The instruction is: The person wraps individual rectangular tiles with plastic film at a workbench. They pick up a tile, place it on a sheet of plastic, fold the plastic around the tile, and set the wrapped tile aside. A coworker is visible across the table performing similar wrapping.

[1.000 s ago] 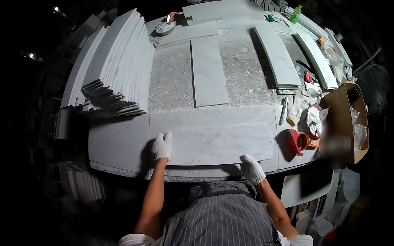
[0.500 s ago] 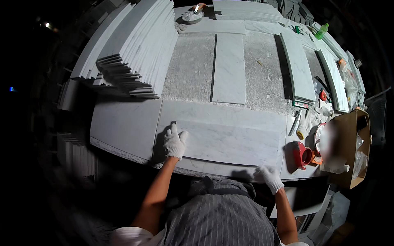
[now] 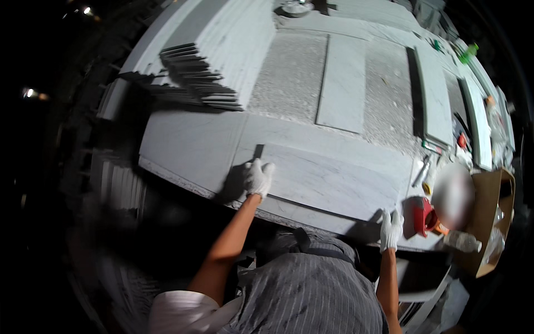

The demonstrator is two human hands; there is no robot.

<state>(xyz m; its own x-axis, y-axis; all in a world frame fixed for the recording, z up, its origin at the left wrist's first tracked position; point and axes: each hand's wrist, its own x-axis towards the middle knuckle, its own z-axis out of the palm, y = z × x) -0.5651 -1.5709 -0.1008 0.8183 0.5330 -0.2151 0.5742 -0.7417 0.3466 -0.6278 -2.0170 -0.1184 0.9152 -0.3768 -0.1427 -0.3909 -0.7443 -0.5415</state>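
Head view: clasps left end of grey-veined white stone slab [image 3: 334, 181] in part-curled left gloved hand [image 3: 258, 178]; has half-spread right gloved hand [image 3: 391, 229] at near right corner, cannot tell if gripping. Note slab lengthwise along near edge of worktop [image 3: 289, 75], above larger pale panel [image 3: 283, 132]; also slab stack [image 3: 231, 50] to left, red tape dispenser [image 3: 421, 216] beside right hand.

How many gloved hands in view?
2: left hand at the left end of the nearest raised white slab, right hand by its near right corner. Dark edges could hide others.
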